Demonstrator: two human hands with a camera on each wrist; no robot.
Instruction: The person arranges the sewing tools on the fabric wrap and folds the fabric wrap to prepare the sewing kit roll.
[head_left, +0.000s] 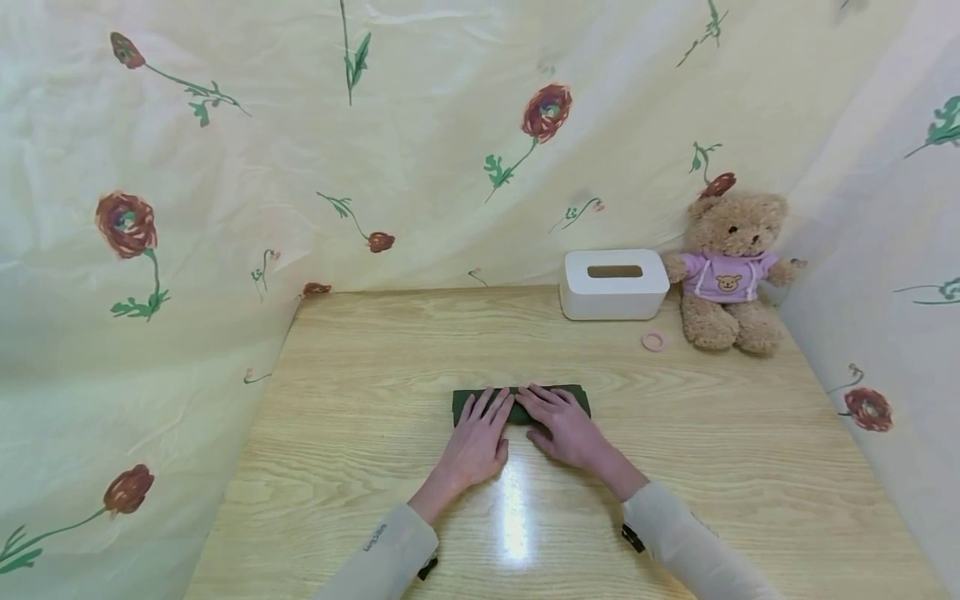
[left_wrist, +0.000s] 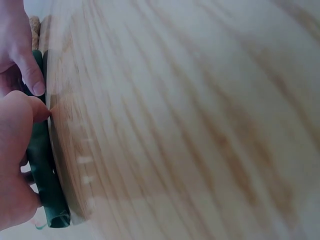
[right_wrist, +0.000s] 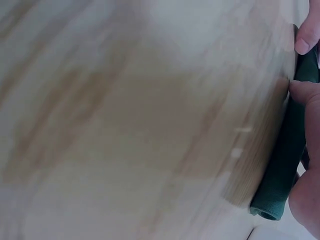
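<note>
A dark green cloth [head_left: 519, 414], rolled into a narrow tube, lies crosswise on the wooden table in front of me. My left hand [head_left: 476, 437] rests on its left half, fingers stretched across the top. On the right half lies my right hand [head_left: 566, 425], its fingers extended forward over the roll and the thumb nearer to me. The index fingertips almost meet at the middle. In the left wrist view the roll [left_wrist: 44, 170] shows a hollow end beside the left hand [left_wrist: 15, 150]. The right wrist view shows the other end of the roll [right_wrist: 277, 180].
At the back right of the table [head_left: 360, 350] stands a white tissue box [head_left: 615, 298]. A brown teddy bear [head_left: 731, 275] in a purple top sits beside it. A small pink ring [head_left: 653, 341] lies in front of them. Flower-patterned sheeting [head_left: 420, 150] surrounds the table.
</note>
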